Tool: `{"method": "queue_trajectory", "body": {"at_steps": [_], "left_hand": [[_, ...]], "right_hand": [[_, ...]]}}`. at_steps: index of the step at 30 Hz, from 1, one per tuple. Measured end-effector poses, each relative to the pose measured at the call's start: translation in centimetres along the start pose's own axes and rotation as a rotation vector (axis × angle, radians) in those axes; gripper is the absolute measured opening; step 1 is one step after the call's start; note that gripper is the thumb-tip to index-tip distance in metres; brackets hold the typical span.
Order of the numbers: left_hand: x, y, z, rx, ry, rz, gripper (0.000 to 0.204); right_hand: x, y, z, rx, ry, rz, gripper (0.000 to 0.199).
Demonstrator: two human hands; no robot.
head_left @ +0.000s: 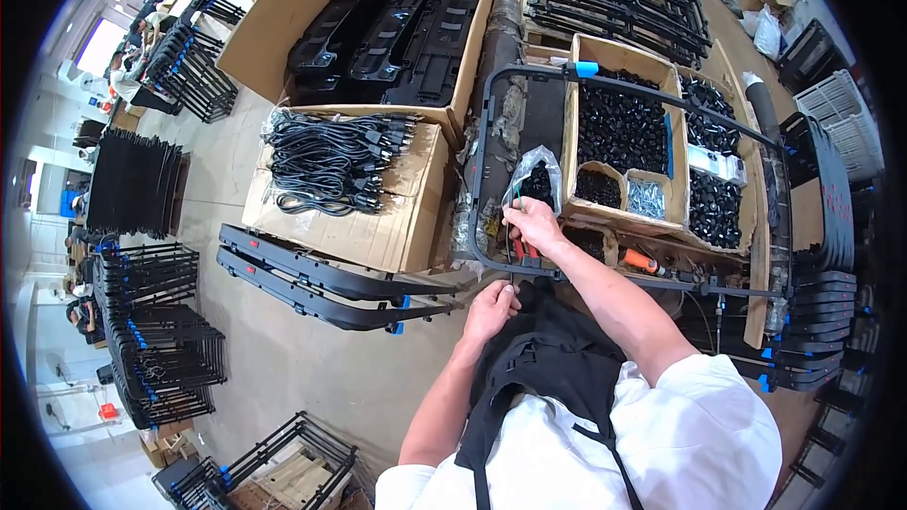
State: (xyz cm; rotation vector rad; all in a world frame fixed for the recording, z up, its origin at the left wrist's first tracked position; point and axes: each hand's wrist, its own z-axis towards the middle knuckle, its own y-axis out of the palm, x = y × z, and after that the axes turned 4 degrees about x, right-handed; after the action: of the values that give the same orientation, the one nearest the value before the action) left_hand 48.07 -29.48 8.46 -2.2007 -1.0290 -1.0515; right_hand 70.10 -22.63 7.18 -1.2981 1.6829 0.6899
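Observation:
A black tubular frame (480, 146) with blue tape at one corner lies across the workbench before me. My right hand (535, 225) is closed over the frame's near left part, fingertips pinched at a thin dark piece. Red handles (525, 248) of a tool show just below that hand; whether it grips them I cannot tell. Nearer to me, my left hand (491, 308) is closed by the frame's near edge, thumb against fingers. What it pinches is too small to make out. A clear plastic bag (540, 162) of black parts stands beyond my right hand.
Right of the bag is a divided wooden box (570, 156) with small black parts and silver screws (645, 198). An orange-handled tool (639, 260) lies near the bench's front. To the left, black power cables (326, 165) cover a carton (416, 189); curved black bars (321, 274) jut out below it.

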Motion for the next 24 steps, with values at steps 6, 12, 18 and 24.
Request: {"method": "queue_trajectory", "body": {"at_steps": [6,12,18,24], "left_hand": [[0.1,-0.3,2.0,0.013,0.007,-0.097,0.030],[0.4,0.2,1.7,0.082,0.028,-0.094,0.026],[0.7,0.6,1.5,0.079,-0.081,-0.338,0.028],[0.3,1.8,1.7,0.163,-0.062,-0.353,0.025]], "right_hand": [[-1.4,1.4,2.9,0.123,-0.188,-0.225,0.023],[-2.5,1.4,3.2,0.053,-0.128,-0.268,0.024],[-3.3,1.5,3.0,0.009,-0.117,-0.324,0.031],[-3.5,1.1,3.0,-0.024,-0.111,-0.346,0.037]]}}
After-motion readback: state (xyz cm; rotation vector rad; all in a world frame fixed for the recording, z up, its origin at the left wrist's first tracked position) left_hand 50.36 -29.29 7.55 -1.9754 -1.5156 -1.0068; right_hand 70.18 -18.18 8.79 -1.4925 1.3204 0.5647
